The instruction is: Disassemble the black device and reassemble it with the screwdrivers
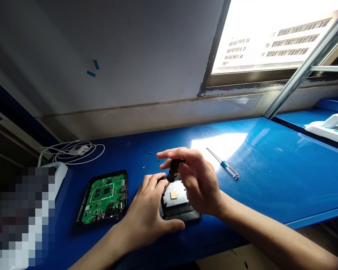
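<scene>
My right hand [200, 180] grips a short screwdriver [174, 170] with a black and yellow handle, held nearly upright with its tip hidden. Beneath it lies a black plastic cover [183, 215] with a silver metal plate [180, 189] set inside. A small tan square pad [173, 195] sits on the plate. My left hand [145, 213] holds the cover from its left side, fingers at the far edge and thumb along the near edge. To the left, a black case half [126, 178] carries a green circuit board [97, 202].
Several small screws [143, 167] lie beyond my hands. A second screwdriver [228, 168] with a clear blue handle rests to the right. A coiled white cable [101, 153] is at the back left, near a white object [62, 170]. A metal post [294, 80] stands at the right.
</scene>
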Demonstrator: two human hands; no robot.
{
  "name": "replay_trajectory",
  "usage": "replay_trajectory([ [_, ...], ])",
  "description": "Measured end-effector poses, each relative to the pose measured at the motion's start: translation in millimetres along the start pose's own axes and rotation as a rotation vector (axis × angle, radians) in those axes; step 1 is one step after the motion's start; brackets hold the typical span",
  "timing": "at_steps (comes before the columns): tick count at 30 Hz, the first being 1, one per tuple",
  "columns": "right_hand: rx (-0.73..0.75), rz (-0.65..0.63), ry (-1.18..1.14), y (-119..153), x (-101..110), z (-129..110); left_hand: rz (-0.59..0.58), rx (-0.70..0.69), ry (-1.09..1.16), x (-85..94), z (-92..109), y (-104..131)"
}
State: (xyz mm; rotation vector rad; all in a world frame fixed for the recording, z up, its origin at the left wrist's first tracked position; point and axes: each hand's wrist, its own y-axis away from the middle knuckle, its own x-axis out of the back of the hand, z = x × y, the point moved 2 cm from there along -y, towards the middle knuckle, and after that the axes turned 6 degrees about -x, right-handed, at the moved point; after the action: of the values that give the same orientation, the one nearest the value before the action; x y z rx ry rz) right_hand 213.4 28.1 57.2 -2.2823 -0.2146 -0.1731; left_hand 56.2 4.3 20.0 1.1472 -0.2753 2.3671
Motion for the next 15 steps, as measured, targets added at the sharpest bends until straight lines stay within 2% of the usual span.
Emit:
replay_trajectory([
  [3,0.026,0.003,-0.029,-1.0,1.4,1.4,-0.004,0.014,-0.004,-0.6,-1.1,1.3],
  [8,0.113,0.110,0.084,-4.2,5.0,1.2,0.007,0.020,0.011,-1.3,-1.2,1.6],
  [15,0.044,0.055,0.008,2.4,1.1,-1.8,0.037,-0.015,0.017,-3.2,-3.0,0.6],
])
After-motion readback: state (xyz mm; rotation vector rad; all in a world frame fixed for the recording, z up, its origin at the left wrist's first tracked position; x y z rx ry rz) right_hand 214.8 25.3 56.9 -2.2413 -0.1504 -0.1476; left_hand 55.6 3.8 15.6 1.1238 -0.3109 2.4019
